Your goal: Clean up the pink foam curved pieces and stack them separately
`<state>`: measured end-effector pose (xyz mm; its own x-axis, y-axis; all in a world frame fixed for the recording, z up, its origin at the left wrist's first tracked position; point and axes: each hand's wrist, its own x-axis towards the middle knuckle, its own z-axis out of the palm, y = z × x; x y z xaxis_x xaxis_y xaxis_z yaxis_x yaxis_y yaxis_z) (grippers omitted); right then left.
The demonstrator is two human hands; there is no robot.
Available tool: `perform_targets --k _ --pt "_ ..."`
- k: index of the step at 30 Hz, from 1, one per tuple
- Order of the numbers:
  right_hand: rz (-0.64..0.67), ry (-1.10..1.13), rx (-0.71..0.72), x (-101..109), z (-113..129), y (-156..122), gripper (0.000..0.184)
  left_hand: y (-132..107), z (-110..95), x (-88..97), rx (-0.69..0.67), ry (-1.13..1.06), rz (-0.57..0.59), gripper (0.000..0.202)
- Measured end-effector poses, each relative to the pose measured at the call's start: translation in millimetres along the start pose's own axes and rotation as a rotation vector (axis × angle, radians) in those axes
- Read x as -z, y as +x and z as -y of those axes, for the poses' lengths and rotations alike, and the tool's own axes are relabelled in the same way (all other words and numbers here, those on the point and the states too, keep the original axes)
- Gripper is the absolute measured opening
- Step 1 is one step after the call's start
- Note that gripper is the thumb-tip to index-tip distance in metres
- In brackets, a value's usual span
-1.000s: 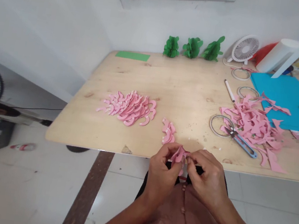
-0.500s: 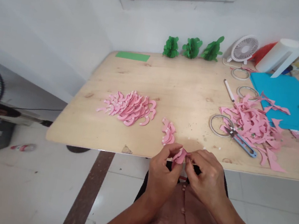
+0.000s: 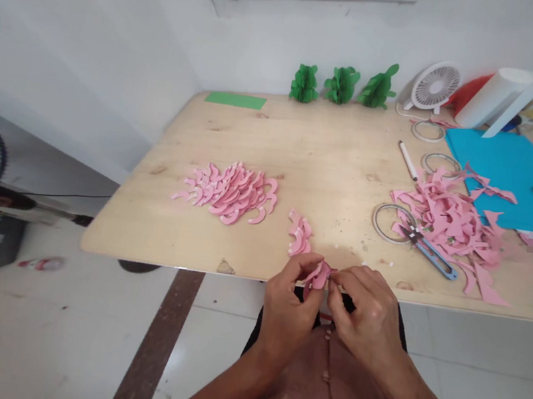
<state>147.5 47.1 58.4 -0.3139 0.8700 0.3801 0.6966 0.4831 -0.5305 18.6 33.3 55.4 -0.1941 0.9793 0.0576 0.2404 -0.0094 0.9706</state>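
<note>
Between my hands, at the table's front edge, is a small pink paper piece [image 3: 319,276] with curved lobes. My left hand [image 3: 292,298] pinches it between thumb and fingers. The fingertips of my right hand [image 3: 365,307] are pressed together at its right edge; what exactly they grip there is too small to make out. Just beyond my left hand lies a short row of curved pink paper pieces [image 3: 299,233]. Farther left on the table rests a bigger pile of curved pink paper strips [image 3: 233,193], several with whitish ends.
Pink paper scraps [image 3: 451,215] lie at the right beside blue thread snips [image 3: 433,253], tape rolls [image 3: 375,222] and a marker [image 3: 408,160]. Behind are blue sheets [image 3: 490,161], a small white fan [image 3: 435,86], green paper shapes [image 3: 342,85] and a green strip [image 3: 236,99].
The pink paper piece has turned slightly between my fingers and shifted a little left. Both hands keep nearly the same place, and the piles are unchanged.
</note>
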Motion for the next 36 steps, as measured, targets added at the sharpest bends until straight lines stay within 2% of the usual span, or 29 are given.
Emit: perform_targets --k 4,8,11,16,19,22,26,31,36 --pt "-0.012 -0.075 -0.002 -1.3 0.8 0.3 0.020 -0.9 -2.5 -0.4 -0.050 0.068 -0.022 0.020" --pt "-0.007 -0.119 -0.001 -2.5 1.0 0.5 0.022 -0.5 -3.5 0.1 -0.024 0.049 -0.011 0.019" --pt "-0.014 -0.039 -0.029 -1.7 0.4 1.5 0.022 1.6 -2.3 0.6 0.068 -0.065 0.018 0.016" --pt "0.034 0.168 -0.161 2.2 -1.0 2.6 0.020 7.1 0.0 -0.3 0.252 -0.324 0.070 0.017" --pt "0.045 0.184 -0.183 3.5 -1.5 2.1 0.020 8.7 0.1 -1.2 0.295 -0.387 0.071 0.020" --pt "0.027 0.132 -0.125 3.4 -1.4 1.3 0.019 7.4 -0.1 -1.0 0.248 -0.320 0.057 0.018" --pt "-0.008 0.051 -0.053 2.6 -1.1 1.5 0.017 3.6 -0.6 0.1 0.101 -0.116 0.029 0.016" --pt "0.001 0.019 -0.071 1.5 -1.1 3.3 0.020 1.1 -1.8 -0.3 -0.008 0.018 0.015 0.018" --pt "-0.017 0.054 -0.116 -0.3 0.2 4.7 0.021 1.0 -2.3 -0.7 -0.012 0.021 0.012 0.020"
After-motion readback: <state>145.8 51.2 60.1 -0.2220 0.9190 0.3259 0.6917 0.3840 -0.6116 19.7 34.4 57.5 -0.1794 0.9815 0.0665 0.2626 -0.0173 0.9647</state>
